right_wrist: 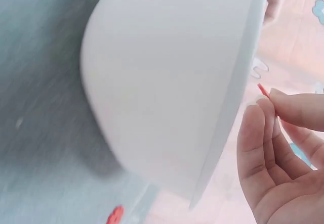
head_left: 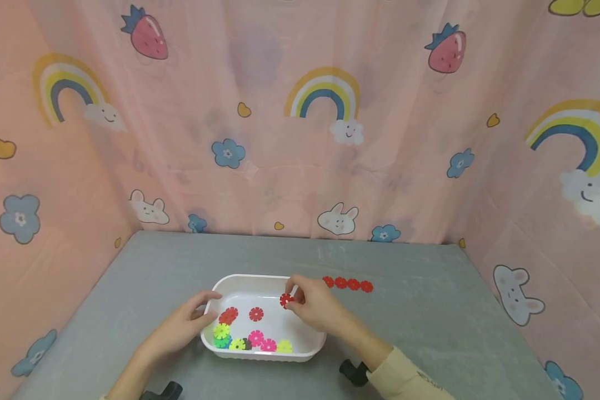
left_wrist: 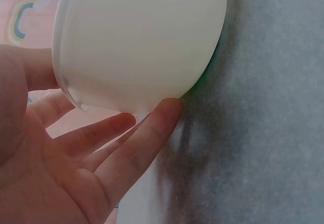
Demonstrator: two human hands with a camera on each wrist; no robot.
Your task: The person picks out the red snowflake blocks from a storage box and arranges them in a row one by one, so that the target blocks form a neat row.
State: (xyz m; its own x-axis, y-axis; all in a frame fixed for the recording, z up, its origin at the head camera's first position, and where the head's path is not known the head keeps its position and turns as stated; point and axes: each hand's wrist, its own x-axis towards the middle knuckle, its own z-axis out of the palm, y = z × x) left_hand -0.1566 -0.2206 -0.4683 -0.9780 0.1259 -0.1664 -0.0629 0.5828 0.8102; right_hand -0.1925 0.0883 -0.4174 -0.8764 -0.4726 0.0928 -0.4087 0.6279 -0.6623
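Note:
A white oval-cornered tray (head_left: 260, 357) stands on the grey table. My left hand (head_left: 185, 322) holds its left end; in the left wrist view one digit of that hand (left_wrist: 66, 168) reaches over the rim and fingertips touch the outer wall. My right hand (head_left: 315, 303) pinches a notched red plastic disc (head_left: 285, 300) between thumb and fingers, above the tray's right part. Only the disc's thin edge shows in the right wrist view. Inside the tray lie a single red disc (head_left: 256, 314), overlapping red discs (head_left: 228, 315), pink discs (head_left: 255, 337) and yellow-green discs (head_left: 221, 331).
Behind my right hand, a row of several red discs (head_left: 353, 284) lies on the table (head_left: 430, 322). A pink patterned curtain (head_left: 270, 189) encloses the back and sides. Black devices (head_left: 354, 372) show near both wrists.

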